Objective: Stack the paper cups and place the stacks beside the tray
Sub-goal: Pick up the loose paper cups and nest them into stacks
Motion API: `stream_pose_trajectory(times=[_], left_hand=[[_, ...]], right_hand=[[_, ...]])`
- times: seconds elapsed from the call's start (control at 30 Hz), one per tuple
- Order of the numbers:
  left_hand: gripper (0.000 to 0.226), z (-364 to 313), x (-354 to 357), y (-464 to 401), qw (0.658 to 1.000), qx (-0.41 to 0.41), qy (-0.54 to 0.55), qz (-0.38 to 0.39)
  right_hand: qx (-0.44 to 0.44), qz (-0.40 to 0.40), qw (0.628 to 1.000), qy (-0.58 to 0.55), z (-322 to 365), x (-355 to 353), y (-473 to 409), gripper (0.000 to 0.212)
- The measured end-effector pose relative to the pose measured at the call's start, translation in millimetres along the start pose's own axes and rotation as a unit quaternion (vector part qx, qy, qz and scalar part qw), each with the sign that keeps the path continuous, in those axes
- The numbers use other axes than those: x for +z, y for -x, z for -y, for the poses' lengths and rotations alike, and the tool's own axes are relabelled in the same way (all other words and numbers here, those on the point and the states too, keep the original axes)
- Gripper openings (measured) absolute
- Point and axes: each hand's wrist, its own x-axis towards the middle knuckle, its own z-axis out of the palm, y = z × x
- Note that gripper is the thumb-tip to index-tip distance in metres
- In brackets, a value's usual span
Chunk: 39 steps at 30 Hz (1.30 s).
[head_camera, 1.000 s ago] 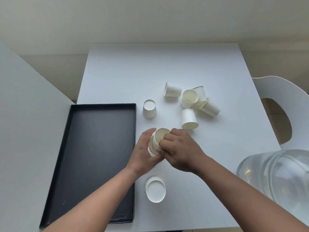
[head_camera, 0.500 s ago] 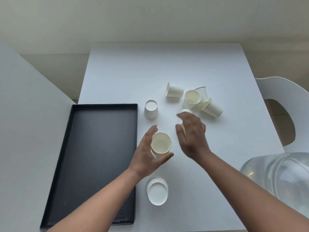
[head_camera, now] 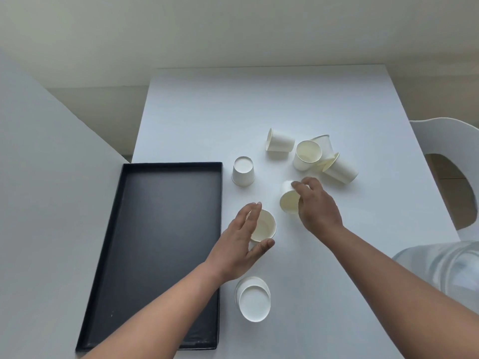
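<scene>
Item: your right hand, moved off the stack, gripped a tipped white paper cup mid-table. Left hand held upright nested white cups beside the black rectangular tray; another cup follows.

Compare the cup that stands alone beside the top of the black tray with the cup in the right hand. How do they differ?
The cup beside the tray stands upside down on the table, base up; the cup in the right hand is tipped, showing its cream-coloured inside. No hand touches the cup beside the tray, while the right hand holds the other with its fingers curled over it. Both are similar white paper cups.
</scene>
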Motion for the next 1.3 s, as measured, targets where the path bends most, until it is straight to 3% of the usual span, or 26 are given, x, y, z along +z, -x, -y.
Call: stream_pose_trajectory(times=[0.17, 0.27, 0.4, 0.6, 0.7, 0.83, 0.93, 1.07, 1.17, 1.3], left_hand=[[0.088, 1.3, 5.6, -0.3, 0.998, -0.023, 0.052, -0.013], [0.090, -2.2, 6.3, -1.6, 0.994, -0.039, 0.103, -0.026], [0.099, -2.4, 6.1, -1.5, 0.988, -0.072, 0.134, -0.021], [0.105, -3.5, 6.0, -3.8, 0.985, -0.084, 0.152, -0.016], [0.106, -0.3, 4.6, -4.7, 0.985, -0.083, 0.151, -0.004], [0.129, 14.1, -8.9, -9.3, 0.989, -0.100, 0.094, 0.057], [0.118, 23.0, -29.4, -22.0, 0.988, -0.101, -0.011, 0.113], [0.086, 13.3, -41.5, -52.8, 0.995, -0.082, -0.058, 0.029], [0.087, 7.3, -47.4, -82.3, 0.989, -0.087, -0.114, -0.024], [0.091, 5.4, -59.7, -122.5, 0.976, -0.090, -0.198, -0.011]], right_hand=[[0.040, -0.100, 0.962, -0.250, 27.1, -33.6, 8.1, 0.028], [-0.004, -0.023, 0.951, -0.309, 47.5, -53.4, 19.7, 0.028], [-0.095, 0.108, 0.980, -0.135, 65.4, -56.3, 32.5, 0.049], [-0.144, 0.131, 0.975, 0.110, 79.7, -23.6, 44.9, 0.058], [-0.128, 0.131, 0.976, 0.119, 78.6, -8.5, 48.1, 0.071], [-0.095, 0.168, 0.979, 0.067, 69.0, -0.9, 48.0, 0.093], [-0.099, 0.192, 0.974, 0.061, 62.6, -1.1, 46.5, 0.104], [-0.104, 0.177, 0.976, 0.072, 54.8, -1.7, 49.1, 0.098], [-0.075, 0.166, 0.981, 0.072, 47.7, -4.3, 51.1, 0.090], [-0.053, 0.151, 0.985, 0.070, 38.7, -6.0, 54.7, 0.078]])
